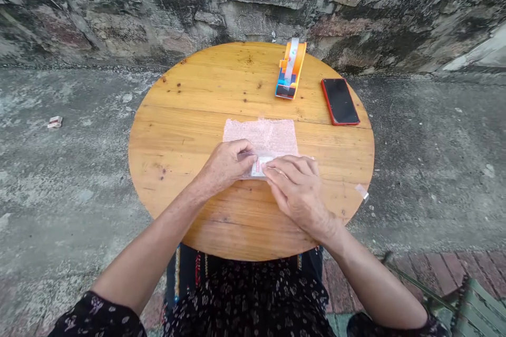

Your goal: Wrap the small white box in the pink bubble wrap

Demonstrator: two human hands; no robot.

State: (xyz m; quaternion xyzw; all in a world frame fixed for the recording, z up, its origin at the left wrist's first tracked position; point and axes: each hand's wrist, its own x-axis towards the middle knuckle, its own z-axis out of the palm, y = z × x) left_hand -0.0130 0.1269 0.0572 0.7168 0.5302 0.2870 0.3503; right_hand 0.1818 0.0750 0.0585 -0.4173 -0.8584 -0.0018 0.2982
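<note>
Two bare hands meet at frame centre over a small white packet w/ red print (261, 165), which lies on the near edge of a pale pink bubble-wrap sheet (263, 137). Left hand (225, 164): fingers curled down, tips pressing the packet's left end and the wrap beneath; a pinch-type hold, thumb hidden. Right hand (297, 185): fingers extended flat, tips resting on the packet's right end, pressing rather than clenched; whether any finger hooks under the packet cannot be told. Both forearms enter from the bottom of the frame, sleeves dark w/ a small floral print.

The wrap lies flat on a round pale-wood tabletop (190, 116), approx. centre of the surface, its far edge pointing to the upper part of the frame. Upper centre-right of the table: an orange tape dispenser w/ a clear tape roll (291, 68), standing upright, well apart from the hands. Just right of it: a red-cased smartphone, screen dark (340, 101), lying flat near the table's right rim. A short strip of clear tape (362, 191) sticks off the rim at right, lower down.

Bkgd: rough stone wall (118, 16) across the top; grey concrete ground (59, 179) either side.
</note>
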